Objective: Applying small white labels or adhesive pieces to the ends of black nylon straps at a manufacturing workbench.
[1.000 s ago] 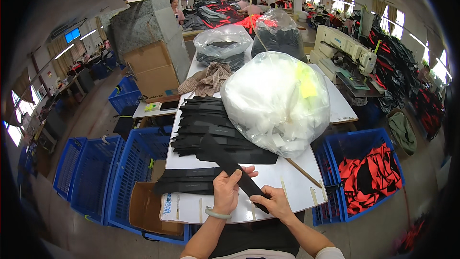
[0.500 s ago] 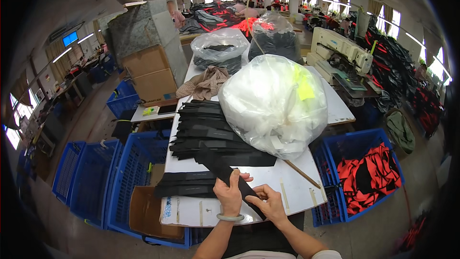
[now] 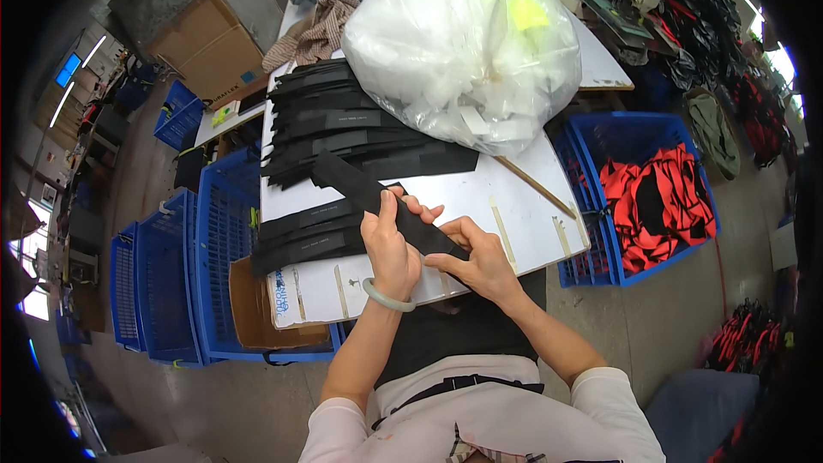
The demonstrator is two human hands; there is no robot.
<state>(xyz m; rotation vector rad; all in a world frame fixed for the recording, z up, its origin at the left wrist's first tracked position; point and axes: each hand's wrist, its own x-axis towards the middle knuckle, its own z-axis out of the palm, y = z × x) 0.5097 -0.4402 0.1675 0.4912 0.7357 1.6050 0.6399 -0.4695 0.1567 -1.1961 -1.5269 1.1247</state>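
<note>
Head view: both hands sit at centre of frame, just below the middle, close together and gripping one black fabric strip (image 3: 377, 201). Left hand (image 3: 387, 244), pale bangle on the wrist, fingers curled over the strip's middle. Right hand (image 3: 478, 259) pinches the strip's lower right end. The strip runs diagonally from the hands up-left, its far end over the white table (image 3: 514, 197).

Left of the hands, a small stack of black strips (image 3: 300, 240) lies on the table. Above it, upper centre-left, a bigger pile of black strips (image 3: 343, 133). A large clear plastic bag (image 3: 467, 43) of white pieces fills upper centre, touching that pile.

Blue crates (image 3: 184, 274) at left below the table edge. A blue crate with red and black fabric (image 3: 647, 197) at right. Cardboard box (image 3: 214, 47) upper left.
</note>
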